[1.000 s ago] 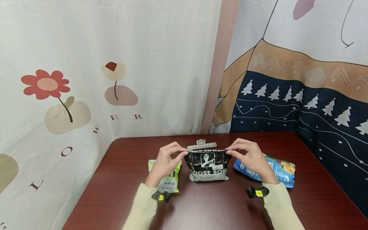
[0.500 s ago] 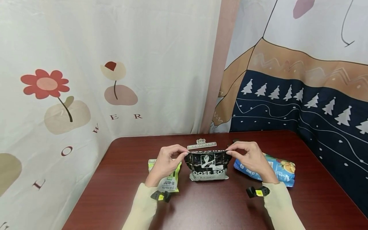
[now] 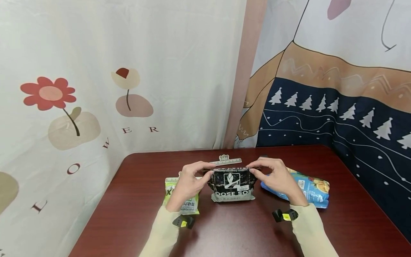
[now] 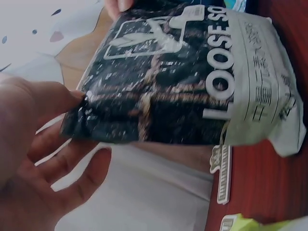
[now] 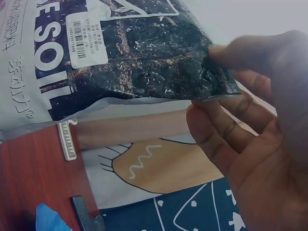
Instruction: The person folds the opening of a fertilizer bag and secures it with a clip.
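A black and grey bag marked "LOOSE SOIL" (image 3: 232,185) stands upright on the table at the centre of the head view. My left hand (image 3: 190,182) pinches its top left corner, thumb on the near face and fingers behind. The top right corner is pinched the same way by my right hand (image 3: 277,178). In the left wrist view, the bag's dark upper part (image 4: 159,96) is stretched between both hands. A white barcode sticker (image 5: 86,41) shows on its front in the right wrist view. Behind the bag lies a pale, comb-edged sealing clip (image 3: 226,161).
A green packet (image 3: 189,206) with a similar clip on its top lies left of the bag, partly behind my left hand. To the right lies a blue pouch with fruit pictures (image 3: 313,191). A black clip-like bar (image 5: 83,212) lies near the table's far edge.
The bag's top edge has come down, uncovering more of the clip behind, and its upper lettering has gone from view. Both hands have shifted slightly inward along that edge.
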`<state>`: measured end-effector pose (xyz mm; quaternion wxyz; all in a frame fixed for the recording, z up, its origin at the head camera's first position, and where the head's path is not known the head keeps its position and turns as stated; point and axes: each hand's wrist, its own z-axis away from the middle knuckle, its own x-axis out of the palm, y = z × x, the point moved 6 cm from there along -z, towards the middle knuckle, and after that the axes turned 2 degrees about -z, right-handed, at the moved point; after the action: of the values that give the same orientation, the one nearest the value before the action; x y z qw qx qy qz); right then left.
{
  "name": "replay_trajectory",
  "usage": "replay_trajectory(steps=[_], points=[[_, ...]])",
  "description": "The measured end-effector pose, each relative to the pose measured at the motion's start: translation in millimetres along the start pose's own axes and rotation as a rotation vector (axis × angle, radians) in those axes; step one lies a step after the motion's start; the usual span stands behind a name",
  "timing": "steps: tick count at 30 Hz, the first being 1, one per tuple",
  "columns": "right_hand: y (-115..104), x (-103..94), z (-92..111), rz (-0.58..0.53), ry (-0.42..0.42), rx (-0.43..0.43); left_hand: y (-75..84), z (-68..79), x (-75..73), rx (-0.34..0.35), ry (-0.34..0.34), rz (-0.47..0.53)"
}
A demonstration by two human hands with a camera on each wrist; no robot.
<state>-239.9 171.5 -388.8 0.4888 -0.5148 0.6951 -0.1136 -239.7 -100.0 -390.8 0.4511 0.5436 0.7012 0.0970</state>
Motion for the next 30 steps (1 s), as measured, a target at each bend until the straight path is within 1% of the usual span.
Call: replay_trajectory(steps=[2,7,11,14,18,22,26,30], points=[[-2.3,1.3,-0.8,-0.006,0.003,-0.004,3.5,-0.6,1.9,0.012,0.019,-0.033],[-8.1,6.6,-3.6,0.01,-0.003,-0.014,12.4,-1.1,8.8,0.08,0.063,-0.104],[-15.0,12.8,-5.2,0.03,-0.018,-0.031,17.9,-2.3,15.0,0.091,0.066,-0.118],[-20.7,17.5,-5.3,0.038,-0.022,-0.035,21.6,-2.7,18.7,0.092,0.059,-0.15],[-27.0,22.8,-4.7,0.064,-0.008,-0.041,28.7,-2.1,22.9,0.118,0.062,-0.221],[-33.2,27.8,-4.3,0.087,0.0,-0.065,35.5,-0.2,28.1,0.155,0.075,-0.266],[-38.2,31.2,-4.1,0.106,-0.001,-0.096,39.7,1.9,32.4,0.187,0.092,-0.294],[-42.1,33.0,-3.5,0.124,-0.005,-0.132,41.8,2.8,33.4,0.19,0.105,-0.298]])
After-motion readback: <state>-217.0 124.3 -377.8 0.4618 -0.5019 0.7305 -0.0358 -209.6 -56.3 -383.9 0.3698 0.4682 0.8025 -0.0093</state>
